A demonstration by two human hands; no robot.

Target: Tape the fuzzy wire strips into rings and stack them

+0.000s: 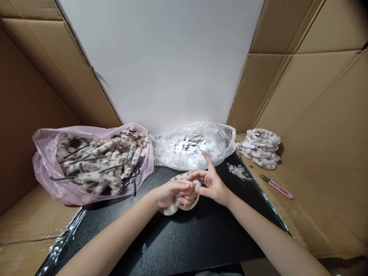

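A fluffy white-and-brown band (171,208), bent into a loop, is held low over the black work surface (178,237). My left hand (176,193) is closed around it with the fingers curled. Against its right side is my right hand (214,184), with the thumb and middle finger on either side of the fluff and the index finger raised and stretched out. Under the left fingers shows a smooth pale curved edge (191,207); I cannot tell whether it belongs to the band. The fingers hide part of the loop.
A pink plastic bag (46,161) with fluffy pieces and dark cords lies left. Behind the hands, a clear bag (163,153) holds small white tags. To the right are stacked fluffy bands (261,147), pink thread snips (277,188) and loose fluff (239,171). Cardboard walls (324,134) stand around.
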